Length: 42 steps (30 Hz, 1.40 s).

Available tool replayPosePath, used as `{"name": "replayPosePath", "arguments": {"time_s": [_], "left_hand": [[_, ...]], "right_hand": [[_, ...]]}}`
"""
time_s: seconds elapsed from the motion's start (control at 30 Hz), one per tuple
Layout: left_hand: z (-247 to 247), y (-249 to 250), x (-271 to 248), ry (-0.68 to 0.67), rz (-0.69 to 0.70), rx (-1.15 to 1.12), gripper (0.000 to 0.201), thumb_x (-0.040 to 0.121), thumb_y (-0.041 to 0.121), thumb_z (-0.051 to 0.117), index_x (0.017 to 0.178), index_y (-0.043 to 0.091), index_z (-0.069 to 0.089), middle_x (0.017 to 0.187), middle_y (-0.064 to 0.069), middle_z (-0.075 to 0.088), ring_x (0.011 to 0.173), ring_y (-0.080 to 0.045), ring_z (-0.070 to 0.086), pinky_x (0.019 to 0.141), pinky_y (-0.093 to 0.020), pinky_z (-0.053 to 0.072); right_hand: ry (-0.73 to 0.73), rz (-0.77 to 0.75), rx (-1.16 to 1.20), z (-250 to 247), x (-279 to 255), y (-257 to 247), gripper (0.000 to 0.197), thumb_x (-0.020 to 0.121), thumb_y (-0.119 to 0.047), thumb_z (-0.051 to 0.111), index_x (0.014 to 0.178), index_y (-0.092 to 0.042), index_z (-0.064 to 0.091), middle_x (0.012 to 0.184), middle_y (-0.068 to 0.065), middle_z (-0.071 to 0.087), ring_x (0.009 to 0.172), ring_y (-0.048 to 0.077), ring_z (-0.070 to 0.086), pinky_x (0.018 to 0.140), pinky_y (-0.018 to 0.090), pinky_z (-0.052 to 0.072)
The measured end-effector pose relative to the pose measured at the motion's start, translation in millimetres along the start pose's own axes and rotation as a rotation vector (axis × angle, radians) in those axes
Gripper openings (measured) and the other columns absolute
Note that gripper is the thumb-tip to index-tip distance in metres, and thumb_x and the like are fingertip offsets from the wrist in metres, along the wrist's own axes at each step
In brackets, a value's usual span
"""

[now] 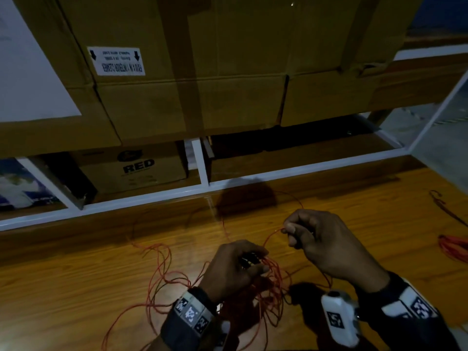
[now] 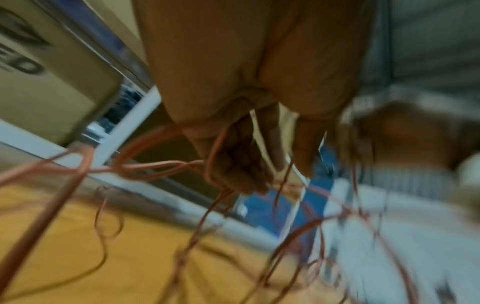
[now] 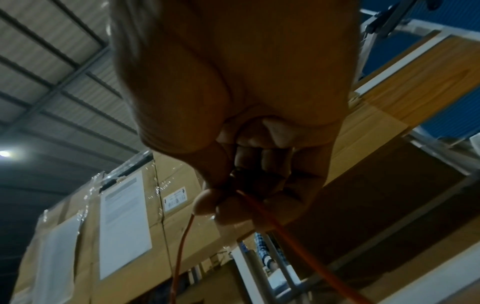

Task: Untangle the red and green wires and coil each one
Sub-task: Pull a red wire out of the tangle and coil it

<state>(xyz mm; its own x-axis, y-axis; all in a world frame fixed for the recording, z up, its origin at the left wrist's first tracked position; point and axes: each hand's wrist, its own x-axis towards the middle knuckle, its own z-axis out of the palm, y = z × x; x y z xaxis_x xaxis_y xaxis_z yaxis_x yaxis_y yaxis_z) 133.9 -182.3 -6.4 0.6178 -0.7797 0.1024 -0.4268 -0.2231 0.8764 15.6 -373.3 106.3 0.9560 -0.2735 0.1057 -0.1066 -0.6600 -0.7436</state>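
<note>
Early stage. Red wire (image 1: 162,277) sprawls in loose tangled loops over the wooden table (image 1: 76,287). Left hand (image 1: 233,268) has its fingers curled round a bunch of strands at the knot. Right hand (image 1: 326,245) pinches one red strand, lifted clear. Green wire not discernible in dim light. A small red bundle (image 1: 454,247) lies well apart, right edge. No coiling of the main tangle visible yet.

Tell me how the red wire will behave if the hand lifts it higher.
Probably floppy: the red wire lies in loose loops on the table. Likely light, since the right hand pinches one strand. It may snag, as strands cross near the left hand.
</note>
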Motion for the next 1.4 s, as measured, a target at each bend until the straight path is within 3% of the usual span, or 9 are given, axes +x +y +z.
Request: {"name": "replayPosePath", "arguments": {"time_s": [0.17,0.23,0.47,0.63,0.7,0.77,1.03,1.17,1.4], "left_hand": [[11.5,-17.0,15.8,0.199,0.086,0.066,0.008,0.094,0.023,0.072,0.095,0.03,0.076,0.1,0.016,0.069,0.09,-0.006,0.069,0.072,-0.023,0.057],[6.4,-20.8,22.2,0.199,0.111,0.203,0.007,0.093,0.032,0.07,0.099,0.032,0.074,0.101,0.019,0.068,0.087,-0.001,0.066,0.071,-0.025,0.057],[-14.4,-30.4,38.0,0.214,0.107,0.34,0.027,0.085,0.052,0.062,0.091,0.032,0.079,0.087,0.016,0.072,0.065,-0.002,0.061,0.059,-0.025,0.048],[-28.6,-26.1,42.0,0.174,0.015,0.2,0.013,0.094,0.036,0.072,0.093,0.049,0.075,0.086,0.025,0.075,0.077,0.002,0.069,0.063,-0.02,0.052],[-32.8,-29.9,41.8,0.247,-0.05,0.207,0.012,0.097,0.035,0.068,0.095,0.042,0.077,0.076,0.019,0.072,0.065,0.003,0.064,0.051,-0.014,0.042],[-35.5,-35.4,41.1,0.295,-0.145,0.22,0.014,0.099,0.033,0.064,0.096,0.036,0.076,0.069,0.014,0.068,0.053,0.001,0.056,0.047,-0.013,0.034],[-48.9,-70.0,52.9,0.297,-0.457,0.432,0.034,0.101,0.047,0.058,0.078,0.023,0.068,0.063,0.005,0.065,0.055,-0.011,0.062,0.05,-0.031,0.051],[-46.6,-48.7,51.8,0.247,-0.419,0.41,0.014,0.097,0.046,0.065,0.106,0.036,0.068,0.069,0.008,0.068,0.057,-0.003,0.064,0.044,-0.019,0.04],[-45.6,-29.7,42.3,0.162,-0.314,0.264,0.05,0.087,0.041,0.078,0.133,0.031,0.06,0.116,0.007,0.07,0.084,0.0,0.067,0.061,-0.017,0.054]], "right_hand": [[-0.001,-0.029,0.046,-15.6,-3.2,-14.4,0.023,0.103,-0.03,0.056,0.086,-0.022,0.07,0.075,-0.01,0.068,0.072,0.008,0.066,0.07,0.037,0.057],[-0.004,-0.028,0.066,-26.5,-7.1,-20.3,0.027,0.101,-0.03,0.056,0.083,-0.015,0.071,0.072,-0.007,0.068,0.074,0.001,0.066,0.067,0.022,0.05],[0.137,-0.085,0.232,-71.4,-21.2,-45.7,0.019,0.09,-0.034,0.059,0.077,-0.03,0.073,0.066,0.003,0.067,0.058,0.007,0.059,0.056,0.018,0.046],[0.245,-0.051,0.123,-82.9,-22.5,-25.9,0.027,0.096,-0.025,0.06,0.071,-0.029,0.069,0.068,-0.002,0.067,0.06,0.016,0.06,0.054,0.02,0.046],[0.3,-0.006,0.027,-85.9,-24.6,-8.6,0.034,0.099,-0.018,0.062,0.067,-0.027,0.067,0.069,-0.006,0.068,0.067,0.012,0.064,0.058,0.017,0.046],[0.324,0.056,-0.089,-88.6,-27.3,9.1,0.036,0.099,-0.018,0.063,0.064,-0.028,0.065,0.069,-0.009,0.068,0.062,0.009,0.062,0.058,0.032,0.048],[0.307,0.155,-0.224,-64.0,-32.0,58.3,0.032,0.1,-0.017,0.061,0.071,-0.029,0.065,0.067,-0.008,0.065,0.062,0.006,0.059,0.049,0.029,0.036],[0.267,0.135,-0.172,-36.8,-28.6,66.8,0.029,0.102,-0.021,0.059,0.074,-0.026,0.066,0.07,-0.008,0.066,0.062,0.006,0.059,0.049,0.028,0.034],[0.246,0.162,-0.063,-20.3,-19.3,60.7,0.029,0.102,-0.025,0.057,0.075,-0.027,0.065,0.075,-0.016,0.068,0.067,0.006,0.062,0.064,0.045,0.055]]}}
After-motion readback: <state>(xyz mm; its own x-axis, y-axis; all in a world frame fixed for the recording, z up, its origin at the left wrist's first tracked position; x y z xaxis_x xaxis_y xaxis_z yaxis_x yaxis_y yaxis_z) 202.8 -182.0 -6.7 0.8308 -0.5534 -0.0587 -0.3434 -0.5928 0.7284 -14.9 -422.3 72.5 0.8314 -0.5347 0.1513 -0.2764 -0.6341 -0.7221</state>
